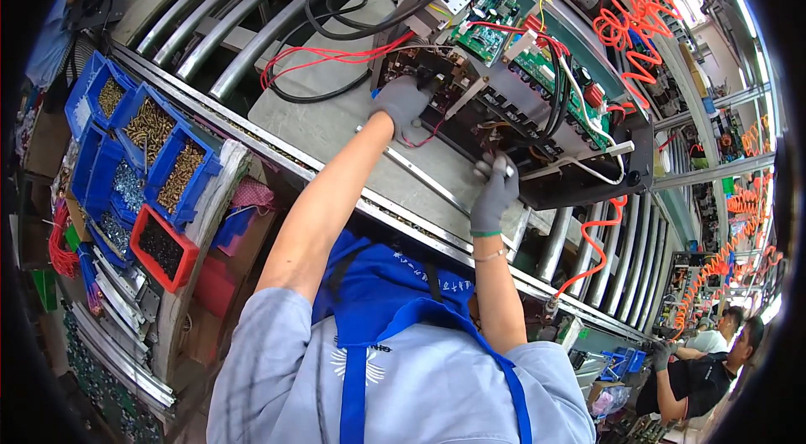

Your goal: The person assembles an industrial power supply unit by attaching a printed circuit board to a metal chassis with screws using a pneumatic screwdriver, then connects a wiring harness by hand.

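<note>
An electrical machine chassis [579,184] with a black base lies on the bench in front of me, its inside exposed. Green circuit boards [483,28] fill its top and far side. My left hand [401,101], in a grey glove, reaches into the near left end beside a brown circuit board, its fingers closed around a dark part that I cannot make out. Close to the chassis's near edge is my gloved right hand [495,195], fingers curled together below some wires; what they hold is hidden. A thin reddish wire [420,142] hangs between the hands.
Black cable [323,96] and red wires [336,52] loop out at left. Metal rollers [243,20] flank the grey work board [290,121]. Blue bins [172,167] of screws and a red tray [164,247] stand left. Red coiled hoses [634,24] hang right; co-workers [697,377] work beyond.
</note>
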A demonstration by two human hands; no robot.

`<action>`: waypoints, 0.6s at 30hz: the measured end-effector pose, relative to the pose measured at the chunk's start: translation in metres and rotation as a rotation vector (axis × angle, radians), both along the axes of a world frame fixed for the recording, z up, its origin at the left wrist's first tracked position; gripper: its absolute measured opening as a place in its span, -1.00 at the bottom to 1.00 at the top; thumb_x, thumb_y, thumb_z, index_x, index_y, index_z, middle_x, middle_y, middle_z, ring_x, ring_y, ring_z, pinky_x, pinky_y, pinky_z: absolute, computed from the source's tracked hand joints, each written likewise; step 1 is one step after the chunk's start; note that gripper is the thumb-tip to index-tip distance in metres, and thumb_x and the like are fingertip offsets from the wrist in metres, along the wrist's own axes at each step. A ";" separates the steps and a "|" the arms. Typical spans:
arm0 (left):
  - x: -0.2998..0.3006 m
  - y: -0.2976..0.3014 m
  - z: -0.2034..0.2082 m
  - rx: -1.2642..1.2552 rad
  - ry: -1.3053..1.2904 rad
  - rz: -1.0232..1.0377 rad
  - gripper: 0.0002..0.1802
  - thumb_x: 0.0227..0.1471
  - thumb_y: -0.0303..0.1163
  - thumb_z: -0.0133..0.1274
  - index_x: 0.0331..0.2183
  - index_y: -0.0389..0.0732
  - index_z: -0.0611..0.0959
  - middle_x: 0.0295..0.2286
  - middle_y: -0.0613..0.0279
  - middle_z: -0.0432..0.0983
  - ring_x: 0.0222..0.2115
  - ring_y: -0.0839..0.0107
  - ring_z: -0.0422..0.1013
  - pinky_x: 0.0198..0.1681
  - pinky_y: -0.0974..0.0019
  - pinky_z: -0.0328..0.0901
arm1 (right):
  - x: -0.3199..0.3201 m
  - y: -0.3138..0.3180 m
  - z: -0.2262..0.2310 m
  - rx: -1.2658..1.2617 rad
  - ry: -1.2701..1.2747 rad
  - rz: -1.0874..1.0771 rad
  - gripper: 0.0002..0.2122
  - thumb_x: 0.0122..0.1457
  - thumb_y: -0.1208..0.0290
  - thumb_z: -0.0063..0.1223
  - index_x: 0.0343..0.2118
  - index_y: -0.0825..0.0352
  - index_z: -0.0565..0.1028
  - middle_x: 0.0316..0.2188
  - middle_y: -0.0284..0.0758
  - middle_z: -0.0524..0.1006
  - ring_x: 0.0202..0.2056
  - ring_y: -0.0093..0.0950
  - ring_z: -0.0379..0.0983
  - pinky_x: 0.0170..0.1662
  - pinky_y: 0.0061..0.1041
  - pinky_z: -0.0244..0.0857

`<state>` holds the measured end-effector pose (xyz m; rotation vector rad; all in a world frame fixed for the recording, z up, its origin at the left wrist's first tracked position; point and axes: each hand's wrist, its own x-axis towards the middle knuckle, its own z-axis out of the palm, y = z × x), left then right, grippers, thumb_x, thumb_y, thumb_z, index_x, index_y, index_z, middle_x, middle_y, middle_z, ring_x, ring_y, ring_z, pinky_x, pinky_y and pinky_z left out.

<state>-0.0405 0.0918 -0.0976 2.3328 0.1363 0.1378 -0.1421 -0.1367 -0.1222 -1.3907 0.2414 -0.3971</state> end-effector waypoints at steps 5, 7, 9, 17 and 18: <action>0.025 0.006 -0.009 0.042 0.132 -0.066 -0.50 0.07 -0.02 0.01 -0.16 -0.26 0.62 -0.21 -0.13 0.57 -0.22 0.04 0.54 -0.19 0.08 0.41 | -0.051 -0.040 -0.007 -0.052 0.101 -0.033 -0.72 0.32 0.28 -0.04 -0.07 0.40 0.45 -0.32 -0.25 0.57 -0.43 -0.56 0.48 -0.37 -0.60 0.41; 0.023 0.010 -0.021 0.160 0.047 -0.043 -0.52 0.06 -0.05 0.05 -0.17 -0.26 0.62 -0.26 -0.09 0.60 -0.30 0.11 0.58 -0.29 0.11 0.44 | -0.055 -0.039 -0.007 -0.108 0.077 0.015 -0.73 0.34 0.30 -0.07 -0.06 0.40 0.44 -0.30 -0.25 0.55 -0.42 -0.57 0.46 -0.36 -0.61 0.40; -0.002 -0.005 0.006 -0.724 0.195 0.016 -0.64 0.07 -0.15 0.14 -0.21 -0.23 0.64 -0.40 0.09 0.62 -0.53 0.35 0.55 -0.60 0.28 0.36 | -0.054 -0.048 -0.009 -0.110 0.086 -0.009 -0.73 0.34 0.29 -0.07 -0.06 0.39 0.44 -0.30 -0.25 0.55 -0.42 -0.58 0.46 -0.36 -0.61 0.40; -0.032 0.006 -0.007 -1.769 0.010 0.006 -0.78 0.12 -0.25 0.17 -0.22 -0.13 0.62 -0.48 0.32 0.55 -0.64 0.58 0.39 -0.70 0.54 0.20 | -0.054 -0.040 -0.004 -0.130 0.101 -0.004 -0.74 0.33 0.31 -0.06 -0.08 0.40 0.45 -0.34 -0.22 0.57 -0.45 -0.57 0.48 -0.40 -0.61 0.41; -0.031 0.007 -0.002 -1.845 -0.068 0.003 -0.77 0.11 -0.25 0.18 -0.22 -0.13 0.61 -0.48 0.31 0.55 -0.64 0.57 0.39 -0.70 0.54 0.21 | -0.053 -0.043 -0.006 -0.104 0.112 -0.016 -0.74 0.33 0.31 -0.06 -0.08 0.39 0.45 -0.34 -0.22 0.57 -0.46 -0.57 0.48 -0.39 -0.62 0.41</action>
